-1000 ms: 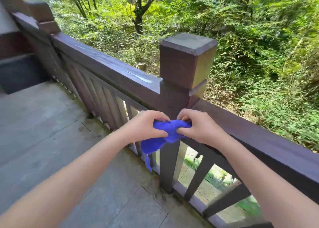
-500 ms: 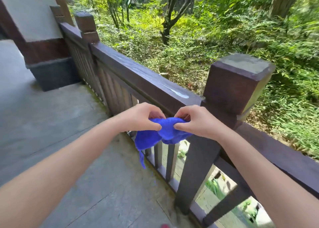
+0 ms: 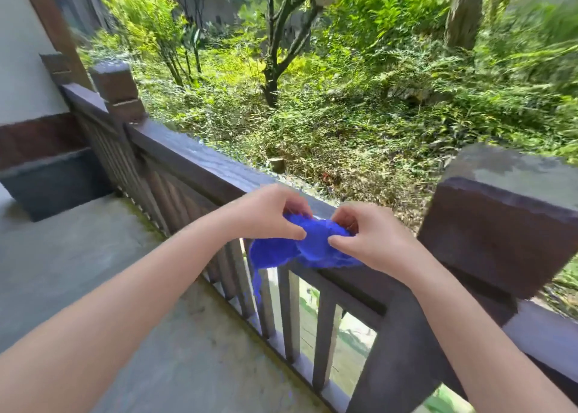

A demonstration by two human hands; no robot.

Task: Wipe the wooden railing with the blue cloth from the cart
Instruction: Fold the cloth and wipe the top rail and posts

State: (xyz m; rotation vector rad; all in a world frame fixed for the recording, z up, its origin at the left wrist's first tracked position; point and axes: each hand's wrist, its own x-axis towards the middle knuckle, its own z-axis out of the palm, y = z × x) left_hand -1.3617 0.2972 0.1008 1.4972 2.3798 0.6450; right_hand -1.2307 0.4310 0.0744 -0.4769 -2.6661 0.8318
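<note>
From the head camera, both bare arms reach forward over a grey stone floor (image 3: 93, 256) toward a dark brown wooden railing (image 3: 194, 165) that runs from the far left to the near right. The blue cloth (image 3: 312, 247) is bunched between the two hands, right at the railing's top rail, just left of a thick square post (image 3: 500, 225). It is a vivid royal blue, soft and crumpled into folds, with a looser lump sagging down on the left side and a thin strand hanging in front of the balusters (image 3: 287, 306). Whether it presses on the rail or sits just above it, I cannot tell.

The left hand (image 3: 266, 212) has its fingers curled in, thumb and fingertips pinching the cloth's upper left edge. The right hand (image 3: 366, 237) is likewise curled, thumb and forefinger nipping the cloth's right part. The two hands are near each other, with only the cloth between them.

A second, smaller post (image 3: 115, 90) stands farther along the railing to the left, near a pale wall (image 3: 22, 68). Beyond the railing lies sunlit green undergrowth with a dark, forked tree trunk (image 3: 272, 68) and a small stump (image 3: 276, 164). The edges of the view are blurred.
</note>
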